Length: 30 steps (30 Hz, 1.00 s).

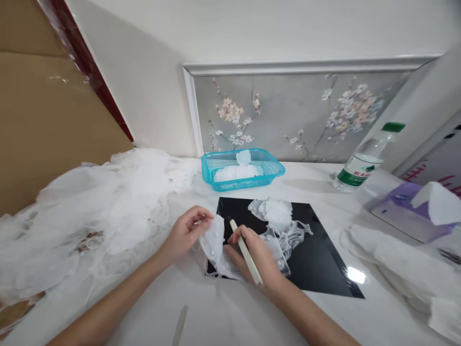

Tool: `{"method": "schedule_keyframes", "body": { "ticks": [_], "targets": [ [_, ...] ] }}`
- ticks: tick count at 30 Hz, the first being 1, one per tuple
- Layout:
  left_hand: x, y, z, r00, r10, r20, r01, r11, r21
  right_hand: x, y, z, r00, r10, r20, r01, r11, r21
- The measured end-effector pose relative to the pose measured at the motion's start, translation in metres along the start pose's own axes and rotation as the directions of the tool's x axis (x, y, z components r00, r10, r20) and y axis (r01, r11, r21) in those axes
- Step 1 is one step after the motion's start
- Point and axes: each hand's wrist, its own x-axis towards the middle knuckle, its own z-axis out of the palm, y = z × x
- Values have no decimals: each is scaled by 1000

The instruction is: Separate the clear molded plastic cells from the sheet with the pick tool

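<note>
Your left hand [189, 228] pinched the upper edge of a white beaded piece [215, 240] at the left side of a glossy black sheet [320, 259]. Your right hand [257, 254] had its grip closed around a pale pen-like tool [245, 252], dark tip near the piece. Judged best: light pinch, fabric unstrained, tip clear of fingertips. White worktop [144, 312]: gauzy fabric heap [133, 192] left, teal basket [243, 186] behind the sheet, bottle [367, 161] and tissue pack [406, 211] right. Framed blossom panel [281, 110] stood beyond.
</note>
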Motion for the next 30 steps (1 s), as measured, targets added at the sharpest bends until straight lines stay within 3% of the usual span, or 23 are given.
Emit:
{"method": "schedule_keyframes", "body": {
  "ticks": [2,6,10,13,16,19,23,27,30],
  "targets": [
    [-2,-6,-2,997,-59,53,64,993,-102,-2,1,2,1000,9,26,-9,1000,-12],
    [-9,-9,-7,954,-241,180,284,916,-282,-5,5,4,996,-81,-32,74,981,-177],
    [-8,-5,-6,956,-295,13,284,907,-310,-7,6,-10,975,-161,-156,104,941,-321],
    [-8,-4,0,933,-342,-112,293,903,-313,-6,2,-28,928,-227,-294,100,915,-390],
    [-10,-8,5,917,-391,-86,348,885,-310,-6,-1,-38,900,-266,-346,98,895,-435],
    [-12,-13,6,928,-373,-8,363,908,-208,-5,1,-39,900,-269,-344,87,883,-462],
    [-15,-13,6,958,-285,30,286,957,-52,-3,3,-38,881,-256,-399,44,882,-469],
    [-18,-8,11,968,-241,73,245,968,-50,-4,1,-38,882,-224,-414,3,882,-470],
    [-18,-8,12,947,-257,192,275,959,-74,-8,1,-36,873,-206,-441,-8,900,-436]
  ]
}}
